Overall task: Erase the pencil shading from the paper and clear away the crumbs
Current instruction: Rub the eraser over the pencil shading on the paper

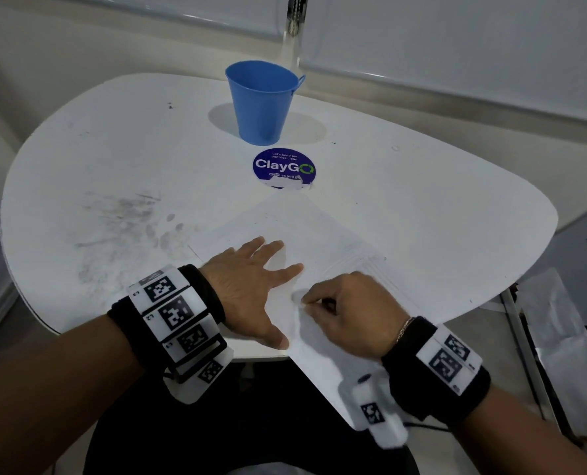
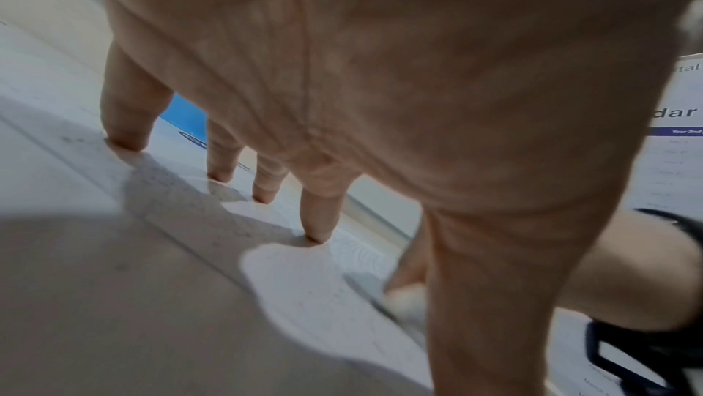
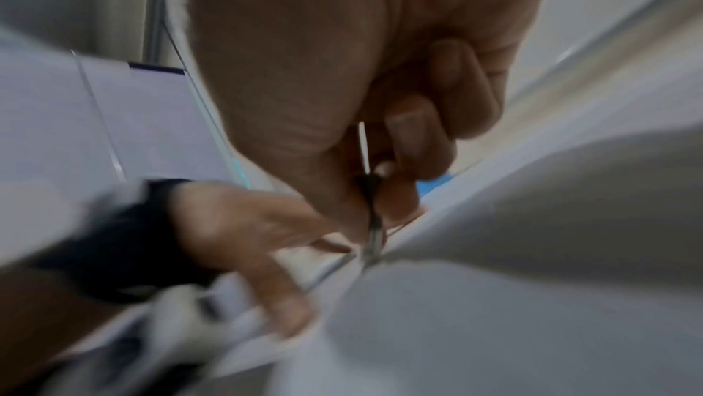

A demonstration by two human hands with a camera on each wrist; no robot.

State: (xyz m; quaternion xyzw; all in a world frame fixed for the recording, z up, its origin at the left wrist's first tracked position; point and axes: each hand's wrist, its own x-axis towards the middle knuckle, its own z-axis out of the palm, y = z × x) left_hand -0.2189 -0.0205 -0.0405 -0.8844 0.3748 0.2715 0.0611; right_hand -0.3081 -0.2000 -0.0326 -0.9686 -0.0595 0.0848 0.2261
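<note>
A white paper sheet (image 1: 319, 228) lies cornerwise on the white table (image 1: 113, 149), its near corner hanging over the front edge. My left hand (image 1: 271, 293) rests flat on it with fingers (image 2: 319, 216) spread, pressing the paper (image 2: 323, 282) down. Just to its right, my right hand (image 1: 307, 303) is curled, pinching a small eraser (image 3: 371, 189) whose tip meets the paper (image 3: 532, 282). In the blurred left wrist view the eraser (image 2: 409, 302) shows as a pale block. A faint grey smudge (image 1: 297, 298) lies at its tip. No crumbs can be made out.
A blue bucket (image 1: 262, 101) stands at the back of the table, with a round blue ClayGo sticker (image 1: 283, 166) in front of it. Grey smudges (image 1: 124, 214) mark the tabletop to the left. Printed sheets (image 1: 566, 323) lie off the table's right edge.
</note>
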